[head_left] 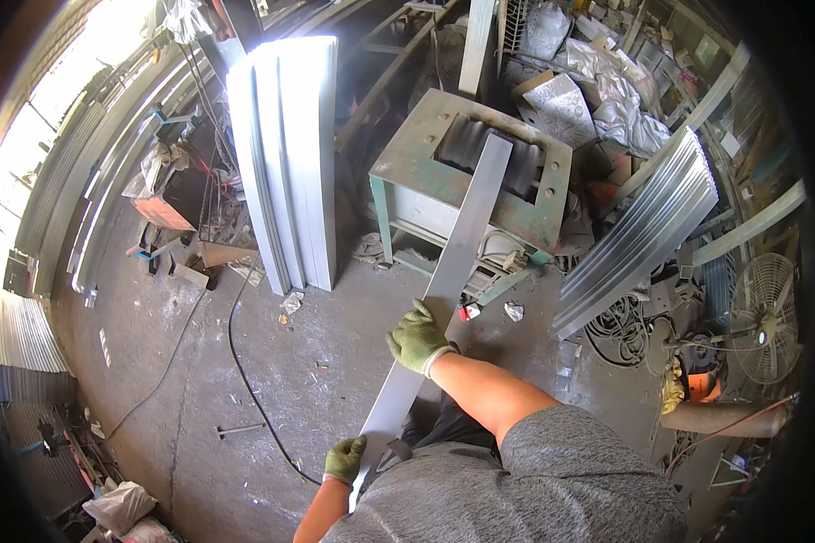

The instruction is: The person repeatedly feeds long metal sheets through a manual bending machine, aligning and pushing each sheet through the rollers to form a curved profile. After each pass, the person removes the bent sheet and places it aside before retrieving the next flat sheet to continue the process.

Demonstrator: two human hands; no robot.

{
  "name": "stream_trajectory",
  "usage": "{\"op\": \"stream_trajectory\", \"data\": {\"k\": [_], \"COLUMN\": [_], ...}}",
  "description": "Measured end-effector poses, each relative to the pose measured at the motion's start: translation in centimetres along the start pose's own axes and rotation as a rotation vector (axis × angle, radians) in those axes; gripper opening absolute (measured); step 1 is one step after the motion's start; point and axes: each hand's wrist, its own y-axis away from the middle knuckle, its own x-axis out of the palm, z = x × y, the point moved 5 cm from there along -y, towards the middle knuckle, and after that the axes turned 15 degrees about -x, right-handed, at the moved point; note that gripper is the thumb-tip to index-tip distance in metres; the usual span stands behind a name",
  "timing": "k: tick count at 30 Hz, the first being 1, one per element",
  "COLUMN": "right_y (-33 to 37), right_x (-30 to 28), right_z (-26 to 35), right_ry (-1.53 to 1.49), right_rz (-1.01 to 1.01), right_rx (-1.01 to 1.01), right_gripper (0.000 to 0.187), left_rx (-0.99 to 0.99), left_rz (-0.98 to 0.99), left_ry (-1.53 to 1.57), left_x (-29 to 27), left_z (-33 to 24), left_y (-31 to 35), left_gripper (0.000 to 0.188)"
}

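Observation:
A long flat grey metal strip [465, 237] runs from beside my body up to the worn green machine [407, 145]. Its far end lies over the dark rollers [524, 172] in the opening of the machine's top. My right hand [417, 338], in a green glove, grips the strip around its middle, with fingers bent over its edge. Close to my waist, my left hand [344, 460], gloved the same way, is closed on the strip's left edge near its lower end. The undersides of both grips are hidden.
A tall stack of bright metal strips [285, 172] stands left of the machine, and another stack [638, 235] leans at the right. A black cable [235, 344] crosses the floor on my left. A round fan [763, 321] and coiled hose [618, 330] are at the right.

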Motion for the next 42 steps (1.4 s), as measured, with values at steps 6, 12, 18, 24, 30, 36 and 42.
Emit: {"op": "stream_trajectory", "data": {"k": [6,12,18,24,30,36,42], "right_y": [-0.4,3.4,1.3,-4.0,-6.6,-5.2,-4.1], "right_x": [-0.4,-5.4,-11.0,-14.7,-11.5,-6.9,-5.9], "right_z": [4.8,1.2,-4.4,-5.1,-8.1,-6.4,-5.8], "right_ry": [-0.251,-0.447,-1.327,-1.3,-1.341,-1.665,-1.701], "right_rz": [-0.119,-0.887,-0.667,-0.736,-0.676,-0.564,-0.307], "right_rx": [-0.007,0.396,0.618,0.533,0.736,0.827,0.831], "right_gripper": [0.028,0.046,0.084,0.069,0.038,0.037,0.038], "left_rx": [-0.028,-0.054,0.415,0.868,0.833,0.42,0.416], "left_rz": [0.019,-0.104,-0.503,-0.703,-0.71,-0.602,-0.503], "left_ry": [-0.001,0.088,-0.193,-0.22,-0.255,-0.294,-0.26], "left_x": [-3.6,-8.8,-9.2,-9.3,-9.9,-7.6,-2.4], "left_z": [5.0,7.1,-1.2,-5.4,-5.2,-13.8,-29.6], "left_y": [1.9,5.3,5.3,7.5,6.3,0.8,-4.8], "left_gripper": [0.051,0.044,0.026,0.044,0.053,0.11,0.109]}}
